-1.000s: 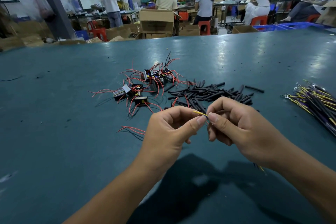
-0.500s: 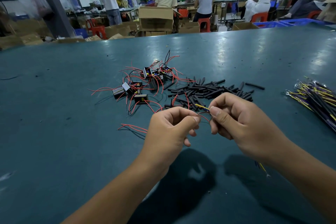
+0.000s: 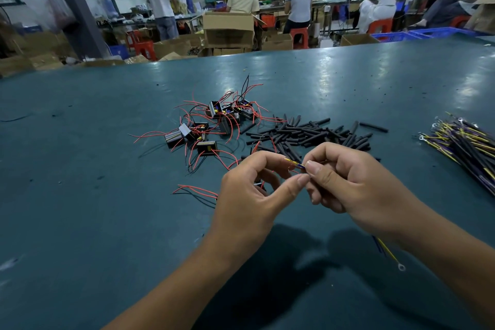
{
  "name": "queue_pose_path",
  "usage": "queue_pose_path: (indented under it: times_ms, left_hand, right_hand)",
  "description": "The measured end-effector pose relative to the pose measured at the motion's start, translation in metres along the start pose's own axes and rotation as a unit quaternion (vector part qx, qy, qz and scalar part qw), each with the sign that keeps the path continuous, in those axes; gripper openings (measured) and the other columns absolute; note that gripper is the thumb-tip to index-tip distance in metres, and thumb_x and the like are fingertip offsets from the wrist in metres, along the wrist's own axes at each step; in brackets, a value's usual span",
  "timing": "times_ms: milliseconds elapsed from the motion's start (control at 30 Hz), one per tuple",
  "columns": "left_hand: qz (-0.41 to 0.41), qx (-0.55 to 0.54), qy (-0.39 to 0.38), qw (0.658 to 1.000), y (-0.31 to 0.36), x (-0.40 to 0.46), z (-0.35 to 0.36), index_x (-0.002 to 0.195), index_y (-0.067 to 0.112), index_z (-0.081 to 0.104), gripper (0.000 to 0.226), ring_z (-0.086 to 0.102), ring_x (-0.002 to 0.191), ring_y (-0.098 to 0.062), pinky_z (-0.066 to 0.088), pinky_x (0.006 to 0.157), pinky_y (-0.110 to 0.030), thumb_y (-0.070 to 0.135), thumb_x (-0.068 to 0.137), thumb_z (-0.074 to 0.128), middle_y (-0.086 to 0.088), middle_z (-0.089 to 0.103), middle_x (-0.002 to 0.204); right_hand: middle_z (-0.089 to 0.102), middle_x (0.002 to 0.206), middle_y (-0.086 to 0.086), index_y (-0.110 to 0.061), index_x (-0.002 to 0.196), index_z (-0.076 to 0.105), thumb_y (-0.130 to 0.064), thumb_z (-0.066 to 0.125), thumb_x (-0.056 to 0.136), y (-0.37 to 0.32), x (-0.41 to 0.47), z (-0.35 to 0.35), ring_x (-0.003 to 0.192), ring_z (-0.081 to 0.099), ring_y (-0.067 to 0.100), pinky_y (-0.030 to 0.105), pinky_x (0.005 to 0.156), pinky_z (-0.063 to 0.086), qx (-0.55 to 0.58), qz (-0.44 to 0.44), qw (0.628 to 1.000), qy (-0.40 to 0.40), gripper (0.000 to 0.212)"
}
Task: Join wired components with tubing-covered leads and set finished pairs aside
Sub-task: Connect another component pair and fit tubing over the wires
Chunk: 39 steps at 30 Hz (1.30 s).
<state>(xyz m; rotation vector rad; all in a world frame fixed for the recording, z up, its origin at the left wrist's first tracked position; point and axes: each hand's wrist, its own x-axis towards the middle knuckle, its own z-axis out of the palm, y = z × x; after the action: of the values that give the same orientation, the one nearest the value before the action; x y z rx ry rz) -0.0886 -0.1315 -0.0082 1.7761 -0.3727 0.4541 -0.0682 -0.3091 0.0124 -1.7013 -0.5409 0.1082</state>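
Note:
My left hand point(image 3: 251, 195) and my right hand point(image 3: 345, 185) meet above the teal table point(image 3: 80, 209), fingertips almost touching. My right hand pinches a yellow and blue lead point(image 3: 296, 164) near its tip; the lead's tail with a ring terminal point(image 3: 401, 266) hangs out below my right wrist. My left hand holds a small black component, mostly hidden in the palm, with red and black wires point(image 3: 195, 191) trailing left onto the table. Its thumb and forefinger close on the lead's tip.
A heap of black components with red wires point(image 3: 214, 126) lies beyond my hands. Loose black tubing pieces point(image 3: 308, 134) are spread to its right. A bundle of yellow leads in black tubing point(image 3: 466, 142) lies at the right edge. People and cardboard boxes stand beyond the table's far edge.
My left thumb has straightened toward the right hand's fingertips. The lead's yellow tip now shows between the two hands, and both hands sit a little higher over the table.

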Motion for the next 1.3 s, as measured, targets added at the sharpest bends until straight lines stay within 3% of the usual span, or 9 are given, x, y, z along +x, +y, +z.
queue_pose_path:
  times_ms: [167, 333, 633, 800, 967, 1167, 1300]
  left_hand:
    - [0.015, -0.007, 0.022, 1.0, -0.001, 0.001, 0.0, 0.089, 0.029, 0.069, 0.006, 0.055, 0.062, -0.005, 0.048, 0.05, -0.042, 0.031, 0.085, 0.073, 0.013, 0.066, 0.073]
    - [0.038, 0.007, 0.032, 0.999, -0.002, 0.0, 0.0, 0.087, 0.026, 0.07, 0.003, 0.05, 0.059, -0.001, 0.037, 0.054, -0.019, 0.027, 0.09, 0.07, 0.013, 0.062, 0.072]
    - [0.103, 0.056, 0.008, 0.993, 0.002, 0.003, -0.007, 0.086, 0.02, 0.069, 0.009, 0.057, 0.07, -0.008, 0.04, 0.056, -0.022, 0.018, 0.094, 0.067, 0.013, 0.062, 0.077]
    - [0.214, 0.153, -0.009, 0.965, 0.0, 0.009, -0.013, 0.082, 0.006, 0.07, 0.012, 0.057, 0.073, -0.011, 0.044, 0.06, -0.023, 0.008, 0.093, 0.066, 0.003, 0.062, 0.08]
    - [0.241, 0.186, -0.019, 0.952, -0.006, 0.011, -0.016, 0.088, 0.005, 0.071, 0.012, 0.057, 0.08, -0.005, 0.041, 0.072, -0.016, 0.01, 0.096, 0.064, 0.005, 0.063, 0.088]
    - [0.177, 0.156, -0.01, 0.972, -0.009, 0.008, -0.01, 0.085, 0.013, 0.068, 0.016, 0.056, 0.069, -0.011, 0.045, 0.058, -0.027, 0.02, 0.097, 0.061, 0.005, 0.062, 0.077]
    - [-0.053, -0.041, -0.029, 0.997, -0.001, 0.005, -0.002, 0.076, 0.021, 0.067, 0.018, 0.054, 0.058, -0.009, 0.046, 0.05, -0.024, 0.026, 0.092, 0.06, 0.004, 0.06, 0.066]
  right_hand:
    - [0.063, 0.06, 0.004, -0.004, 0.095, 0.056, -0.018, 0.049, 0.101, -0.002, -0.001, 0.001, 0.047, 0.037, 0.017, 0.019, 0.043, 0.032, 0.011, 0.008, 1.0, -0.008, 0.017]
    - [0.061, 0.059, 0.005, -0.002, 0.096, 0.054, -0.015, 0.048, 0.103, -0.003, -0.002, 0.002, 0.047, 0.036, 0.016, 0.018, 0.043, 0.032, 0.038, 0.017, 0.999, -0.009, 0.017]
    - [0.052, 0.056, 0.006, -0.007, 0.089, 0.058, -0.02, 0.051, 0.1, -0.005, -0.001, -0.001, 0.043, 0.028, 0.011, 0.015, 0.04, 0.026, 0.136, 0.058, 0.989, -0.009, 0.019]
    - [0.051, 0.056, 0.005, -0.012, 0.083, 0.062, -0.023, 0.053, 0.098, -0.005, -0.001, -0.005, 0.042, 0.029, 0.009, 0.015, 0.04, 0.026, 0.129, 0.061, 0.989, -0.028, 0.021]
    - [0.052, 0.056, 0.005, -0.011, 0.083, 0.061, -0.018, 0.048, 0.103, -0.006, 0.0, -0.006, 0.042, 0.03, 0.01, 0.016, 0.04, 0.026, 0.093, 0.059, 0.993, -0.037, 0.025]
    - [0.056, 0.057, 0.005, -0.004, 0.09, 0.056, -0.017, 0.046, 0.104, -0.003, 0.002, -0.006, 0.045, 0.033, 0.013, 0.017, 0.042, 0.029, 0.03, 0.038, 0.999, -0.024, 0.022]
    - [0.057, 0.057, 0.004, -0.006, 0.091, 0.056, -0.019, 0.047, 0.103, 0.0, 0.003, -0.007, 0.045, 0.034, 0.012, 0.017, 0.043, 0.031, 0.018, 0.027, 0.999, -0.025, 0.02]
